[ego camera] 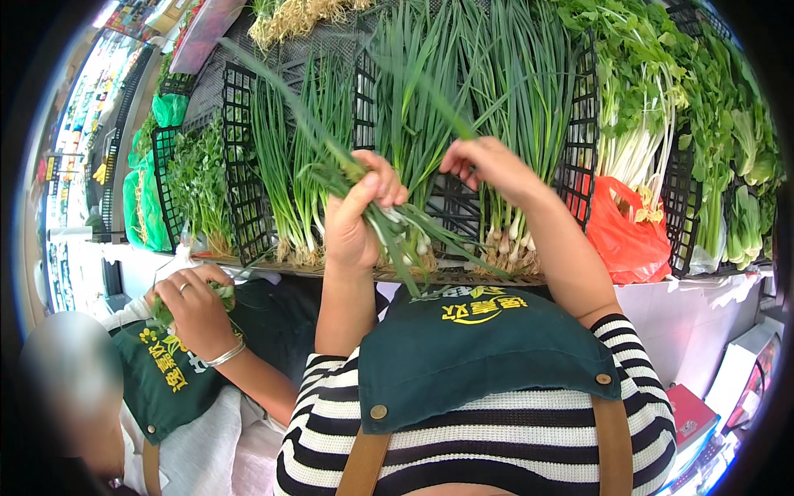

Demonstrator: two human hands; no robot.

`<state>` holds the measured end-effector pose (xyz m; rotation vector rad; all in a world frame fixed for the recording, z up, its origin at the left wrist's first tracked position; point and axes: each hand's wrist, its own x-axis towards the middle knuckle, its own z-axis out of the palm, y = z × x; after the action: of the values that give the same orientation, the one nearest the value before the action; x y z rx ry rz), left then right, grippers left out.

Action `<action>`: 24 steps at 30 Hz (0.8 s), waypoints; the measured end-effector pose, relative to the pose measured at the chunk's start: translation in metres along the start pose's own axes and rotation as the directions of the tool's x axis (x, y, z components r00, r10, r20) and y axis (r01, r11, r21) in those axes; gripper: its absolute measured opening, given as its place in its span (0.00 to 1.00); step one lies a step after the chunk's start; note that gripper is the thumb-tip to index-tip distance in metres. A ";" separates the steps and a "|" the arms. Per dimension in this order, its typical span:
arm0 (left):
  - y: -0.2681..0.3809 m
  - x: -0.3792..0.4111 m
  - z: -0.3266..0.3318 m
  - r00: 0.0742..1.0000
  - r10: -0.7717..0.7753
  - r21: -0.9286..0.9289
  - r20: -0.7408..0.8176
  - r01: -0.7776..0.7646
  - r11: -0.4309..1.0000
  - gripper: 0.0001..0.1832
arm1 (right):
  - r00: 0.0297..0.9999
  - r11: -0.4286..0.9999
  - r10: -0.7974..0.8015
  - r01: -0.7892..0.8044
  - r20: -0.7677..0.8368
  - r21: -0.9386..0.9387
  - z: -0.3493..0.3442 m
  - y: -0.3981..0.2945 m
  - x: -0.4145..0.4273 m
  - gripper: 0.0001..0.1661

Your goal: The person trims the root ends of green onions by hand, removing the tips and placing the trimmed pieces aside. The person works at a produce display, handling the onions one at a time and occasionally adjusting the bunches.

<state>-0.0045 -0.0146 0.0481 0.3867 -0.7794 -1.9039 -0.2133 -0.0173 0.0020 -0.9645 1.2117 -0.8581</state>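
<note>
My left hand [363,217] is closed around a small bunch of long green stalks [392,239], probably green garlic or scallions. Their leaves stick out above the fist and droop below it, over the crate edge. My right hand [490,164] is to the right with its fingers curled. A blurred long green leaf [456,118] runs up and left from it and appears pinched in the fingers. Beneath and beyond both hands lie green garlic bunches [428,80] with white bulbs toward me. Thin scallions [298,167] fill the compartment left of them.
Black plastic lattice dividers [245,161] stand up between the vegetables. At right are celery [636,130] and a red plastic bag [626,235]. Leafy herbs [201,180] and a green bag [146,198] are at left. Close on my left, a co-worker's hand [198,310] holds greens.
</note>
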 end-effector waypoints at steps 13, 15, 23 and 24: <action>-0.074 0.011 0.008 0.918 -0.342 0.366 -0.199 0.394 0.843 0.09 | 0.995 0.986 -0.082 0.089 -0.048 0.144 -0.015 -0.026 -0.020 0.20; -0.075 0.011 0.007 0.890 -0.394 0.267 -0.230 0.447 0.854 0.10 | 0.991 0.988 -0.119 0.124 -0.056 0.094 -0.014 -0.023 -0.018 0.17; -0.075 0.009 -0.001 0.879 -0.395 0.180 -0.267 0.449 0.875 0.13 | 0.984 0.962 -0.173 0.161 0.035 0.219 -0.023 -0.011 -0.011 0.11; -0.073 0.009 0.001 0.878 -0.405 0.157 -0.255 0.451 0.879 0.13 | 0.985 0.967 -0.169 0.163 0.015 0.197 -0.023 -0.010 -0.009 0.11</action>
<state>-0.0593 -0.0011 0.0009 0.9533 -0.7985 -2.1450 -0.2376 -0.0151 0.0124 -0.9249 1.0081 -1.0701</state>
